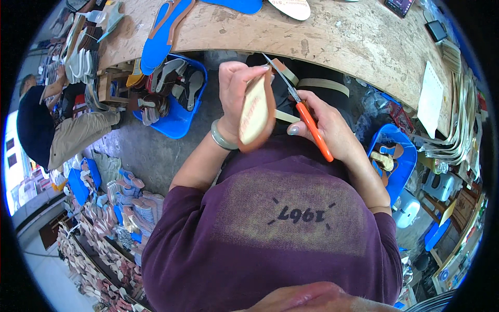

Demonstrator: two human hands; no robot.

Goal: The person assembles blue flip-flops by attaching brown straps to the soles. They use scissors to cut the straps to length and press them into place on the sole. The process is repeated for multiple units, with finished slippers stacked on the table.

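Observation:
Raised in front of my chest, my left hand (232, 88) is closed on a shoe insole (255, 112). The insole has a cream face and a brown edge, and it is tilted on end with its lower end blurred. My right hand (327, 122) grips orange-handled scissors (313, 130), seen nearly edge-on. Their metal blades point up and away, with the tips close to my left fingers and the insole's top end. Whether the blades touch the insole cannot be made out. Below the bench edge, a pale curved strip (325, 86) lies over my dark lap.
The wooden bench (343, 39) curves across the front, bearing blue insoles (158, 44), a white insole (292, 7) and a phone (400, 6). Blue bins of insoles stand left (176, 125) and right (403, 153). Another person (44, 125) works at far left; insole piles (140, 208) lie behind.

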